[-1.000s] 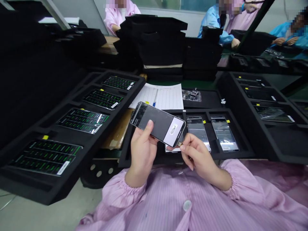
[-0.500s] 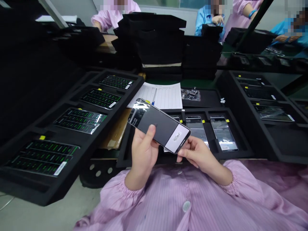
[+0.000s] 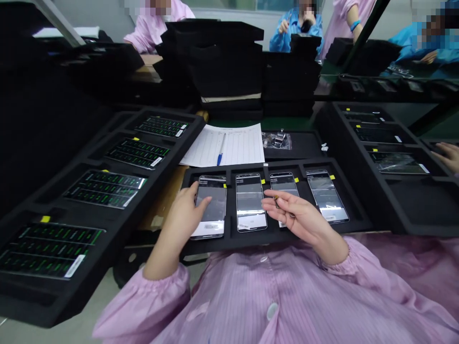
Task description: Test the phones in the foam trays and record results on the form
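In the head view, my left hand (image 3: pixel 186 208) rests at the left edge of a smartphone (image 3: pixel 215 210), thumb and fingers apart, thumb over the screen. That phone lies in the leftmost compartment of a black foam tray (image 3: pixel 247 242). A second phone (image 3: pixel 251 205) lies beside it, its screen lit grey and white. My right hand (image 3: pixel 299 215) hovers over a third phone (image 3: pixel 283 180), partly covering it. A tiny dark and gold piece (image 3: pixel 276 200) sits between its fingers; its kind cannot be made out. A fourth phone (image 3: pixel 328 196) lies at the right.
A left tray (image 3: pixel 118 239) holds several phones with green text; a right tray (image 3: pixel 398 196) holds more. Behind are a paper form (image 3: pixel 236 143), a pen (image 3: pixel 220 155) and a plastic bag (image 3: pixel 283 141). Black trays (image 3: pixel 225 67) are stacked beyond. A co-worker's hand (image 3: pixel 448 155) shows at right.
The phone that both hands held up now lies in the tray's leftmost compartment. My left hand has moved left and down with it; my right hand has come away, fingers spread more.
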A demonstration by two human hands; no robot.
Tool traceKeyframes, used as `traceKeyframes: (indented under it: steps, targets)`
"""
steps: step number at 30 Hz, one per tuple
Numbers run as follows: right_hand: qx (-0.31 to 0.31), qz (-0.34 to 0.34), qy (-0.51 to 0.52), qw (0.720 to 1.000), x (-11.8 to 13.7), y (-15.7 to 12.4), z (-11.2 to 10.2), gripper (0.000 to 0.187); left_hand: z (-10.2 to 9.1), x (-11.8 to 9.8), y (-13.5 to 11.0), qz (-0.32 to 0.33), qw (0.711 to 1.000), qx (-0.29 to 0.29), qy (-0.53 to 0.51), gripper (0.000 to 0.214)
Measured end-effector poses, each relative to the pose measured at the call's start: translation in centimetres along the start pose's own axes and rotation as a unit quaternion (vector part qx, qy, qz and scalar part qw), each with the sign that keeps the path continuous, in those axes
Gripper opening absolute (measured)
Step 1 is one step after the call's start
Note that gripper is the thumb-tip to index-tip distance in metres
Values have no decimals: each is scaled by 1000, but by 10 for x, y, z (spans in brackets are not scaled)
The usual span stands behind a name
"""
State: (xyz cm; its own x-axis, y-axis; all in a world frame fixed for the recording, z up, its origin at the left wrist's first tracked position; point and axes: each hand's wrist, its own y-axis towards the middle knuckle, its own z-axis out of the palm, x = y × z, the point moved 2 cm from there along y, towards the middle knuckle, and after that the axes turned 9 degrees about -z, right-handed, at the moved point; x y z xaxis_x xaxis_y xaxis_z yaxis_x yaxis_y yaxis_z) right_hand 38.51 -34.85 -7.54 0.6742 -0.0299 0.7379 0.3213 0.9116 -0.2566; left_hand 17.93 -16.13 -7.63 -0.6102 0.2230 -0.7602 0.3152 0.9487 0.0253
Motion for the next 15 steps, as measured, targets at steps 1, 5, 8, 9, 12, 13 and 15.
traceKeyframes:
  steps: [1, 5, 8, 9, 12, 13, 15]
  targets:
    - [4, -1, -7, 1000, -2, 1, 0, 25, 7, -7, -5, 37, 996, -36, 66, 48]
    - [4, -27, -20, 999, -3, 2, -1, 27, 46, -37, -33, 124, 982, 13, 143, 54]
    - [-13, -60, -28, 998, 0, 1, -2, 25, 70, -45, -48, 87, 986, 99, 99, 61]
    - [-16, -66, -34, 997, 1, 0, -2, 23, 75, -46, -51, 72, 989, 109, 63, 63]
    - [-14, -77, -46, 996, 5, -2, -2, 17, 81, -45, -49, -10, 987, 115, -109, 68]
    - [-13, -82, -46, 995, 6, -2, -2, 16, 82, -44, -45, -55, 974, 126, -179, 70]
    - [-7, -87, -46, 995, 7, -3, -3, 17, 84, -43, -38, -138, 931, 173, -291, 71]
